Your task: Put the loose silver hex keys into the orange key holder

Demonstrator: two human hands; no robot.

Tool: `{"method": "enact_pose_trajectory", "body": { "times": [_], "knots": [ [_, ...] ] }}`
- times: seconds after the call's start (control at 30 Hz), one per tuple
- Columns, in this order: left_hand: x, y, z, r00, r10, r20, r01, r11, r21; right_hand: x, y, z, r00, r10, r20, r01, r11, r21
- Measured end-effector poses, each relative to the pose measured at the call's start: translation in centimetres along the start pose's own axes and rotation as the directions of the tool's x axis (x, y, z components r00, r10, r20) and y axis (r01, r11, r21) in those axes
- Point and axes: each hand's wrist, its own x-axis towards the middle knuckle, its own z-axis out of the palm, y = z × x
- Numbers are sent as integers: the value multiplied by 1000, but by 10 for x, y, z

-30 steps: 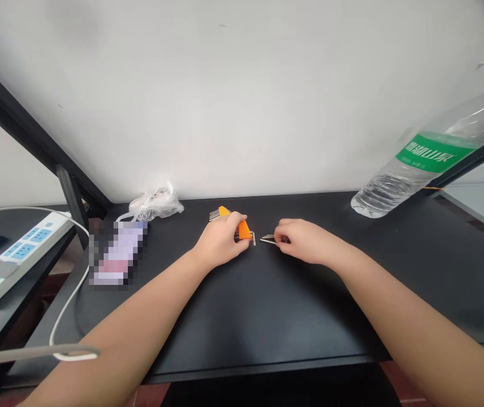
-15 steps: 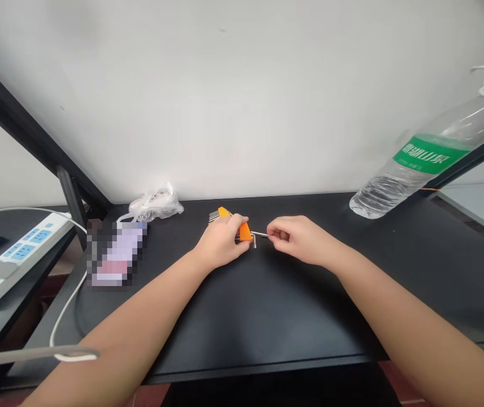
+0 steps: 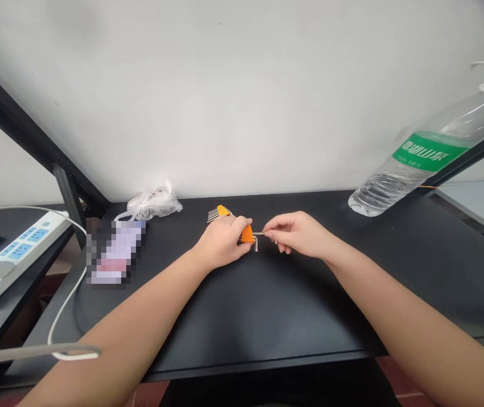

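My left hand [image 3: 226, 240] is closed around an orange hex key holder [image 3: 247, 234] just above the black desk. Several thin metal key ends [image 3: 213, 215] stick out at the holder's far left end. A short bent hex key [image 3: 256, 243] hangs out of the right end. Between thumb and fingers, my right hand [image 3: 295, 233] pinches another hex key [image 3: 259, 233], whose shaft reaches to the holder's right end. How far it goes into the holder is hidden by the orange plastic and my fingers.
A pixelated phone-like object [image 3: 117, 254] lies left on the black desk [image 3: 267, 316], near a clear plastic bag [image 3: 155, 202]. A large water bottle [image 3: 411, 158] stands at the right. A white power strip [image 3: 21, 249] and a white cable [image 3: 66, 305] are at the far left.
My right hand has shifted slightly left, bringing the pinched hex key closer to the holder, and its fingers have changed position. My left hand keeps its grip.
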Motion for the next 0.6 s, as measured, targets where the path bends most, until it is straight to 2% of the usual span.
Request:
{"method": "enact_pose_trajectory", "body": {
  "times": [0.07, 0.13, 0.3, 0.4, 0.6],
  "knots": [
    [1, 4, 0, 999, 49, 10, -49, 999, 0, 5, 3, 9, 999, 53, 14, -54, 988, 142],
    [2, 7, 0, 998, 45, 32, -44, 999, -7, 9, 5, 18, 998, 68, 17, -70, 968, 239],
    [1, 2, 1, 993, -115, -12, 114, 992, -62, 10, 6, 24, 995, 97, -29, -78, 915, 395],
    [0, -2, 1, 989, -148, -12, 146, 987, -70, 8, 5, 22, 994, 107, 13, -98, 849, 520],
    [1, 0, 2, 993, -115, -11, 114, 993, -39, 8, 5, 27, 988, 140, 57, -147, 793, 592]
  ]
}}
